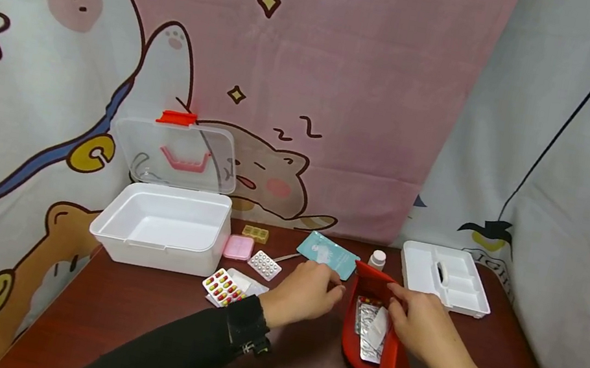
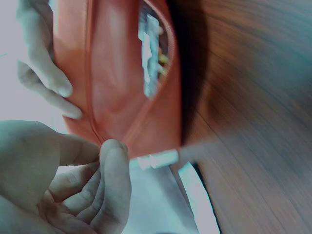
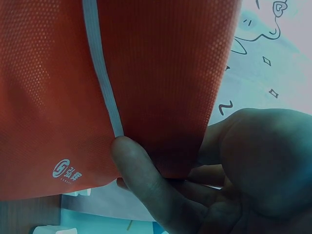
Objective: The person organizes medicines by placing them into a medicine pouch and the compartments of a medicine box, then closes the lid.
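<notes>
In the head view a red zip pouch (image 1: 399,360) stands unzipped on the table, with blister packs of pills (image 1: 372,332) inside. My right hand (image 1: 422,318) grips its upper right edge. The right wrist view has the thumb (image 3: 141,173) on the outer face, beside a grey strip (image 3: 102,73) and a white logo, with fingers behind. My left hand (image 1: 307,295) is at the pouch's far left corner. Seen from the left wrist, its thumb and forefinger (image 2: 114,165) pinch at the end of the zipper (image 2: 91,97); any pull tab is hidden by the fingers.
Left stands a white box (image 1: 161,219) with its clear lid raised. Near it lie a pink case (image 1: 239,247), a yellow pill organizer (image 1: 255,233) and blister packs (image 1: 225,287). Behind the hands are a blue packet (image 1: 327,254), a white bottle (image 1: 378,259) and a white divided tray (image 1: 447,276).
</notes>
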Motion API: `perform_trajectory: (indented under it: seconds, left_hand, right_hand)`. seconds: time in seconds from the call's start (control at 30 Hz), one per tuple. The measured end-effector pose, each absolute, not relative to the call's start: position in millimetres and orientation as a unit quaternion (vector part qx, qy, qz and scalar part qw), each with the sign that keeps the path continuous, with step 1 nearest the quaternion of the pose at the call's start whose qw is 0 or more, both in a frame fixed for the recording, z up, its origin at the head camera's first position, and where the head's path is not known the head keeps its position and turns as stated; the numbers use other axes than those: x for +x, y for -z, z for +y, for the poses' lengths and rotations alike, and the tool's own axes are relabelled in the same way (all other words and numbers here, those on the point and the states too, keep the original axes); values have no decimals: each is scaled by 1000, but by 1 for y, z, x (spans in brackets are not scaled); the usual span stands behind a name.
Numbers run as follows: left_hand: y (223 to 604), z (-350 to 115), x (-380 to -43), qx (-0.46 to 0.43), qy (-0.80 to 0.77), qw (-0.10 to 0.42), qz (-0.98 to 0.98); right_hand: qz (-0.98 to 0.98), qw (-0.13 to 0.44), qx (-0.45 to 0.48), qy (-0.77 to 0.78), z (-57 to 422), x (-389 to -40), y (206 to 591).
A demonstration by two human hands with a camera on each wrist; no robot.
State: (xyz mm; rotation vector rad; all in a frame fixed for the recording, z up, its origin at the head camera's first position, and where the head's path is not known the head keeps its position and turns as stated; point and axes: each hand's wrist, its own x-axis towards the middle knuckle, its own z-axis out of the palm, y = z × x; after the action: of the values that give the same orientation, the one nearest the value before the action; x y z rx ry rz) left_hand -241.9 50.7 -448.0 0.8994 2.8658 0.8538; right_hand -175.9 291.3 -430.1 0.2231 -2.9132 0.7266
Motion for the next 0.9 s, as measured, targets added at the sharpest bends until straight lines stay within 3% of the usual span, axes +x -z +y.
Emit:
perform_trajectory:
  seconds: [0.27,0.5,0.9]
  left_hand:
    - [468,-3,-259,256,-230,-10,939]
    - [469,-47,-267,218,-217,24,951]
    - [462,-99,-263,262,-147,106,948]
  right_hand:
    - [-965,40,64,-252,290,-174,429]
    - [-964,39,62,-254,289,-174,430]
    - [-965,29,63,-254,289,-175,430]
